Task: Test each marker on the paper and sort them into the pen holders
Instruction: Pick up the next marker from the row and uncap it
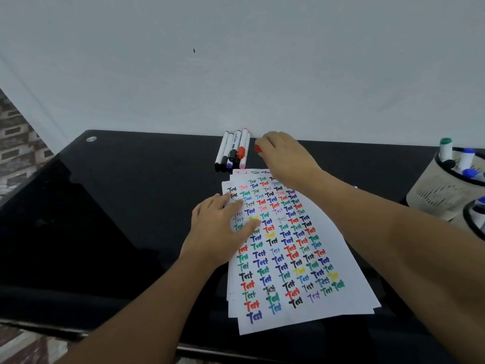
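Note:
A stack of white paper (338,279) covered with coloured "Test" words lies on the black table (118,206). My left hand (220,229) rests flat on the paper's left side with straight fingers. My right hand (286,156) reaches past the paper's far edge and grips a red-capped marker (258,148), of which only the red end shows. Several white markers (233,151) with black, purple, red and pink caps lie side by side against the wall, just left of that hand.
Two beige pen holders with black rims stand at the right: the far holder (441,193) has green- and blue-capped markers in it, and the near holder (475,219) is cut off by the frame's edge. A white wall (236,74) backs the table.

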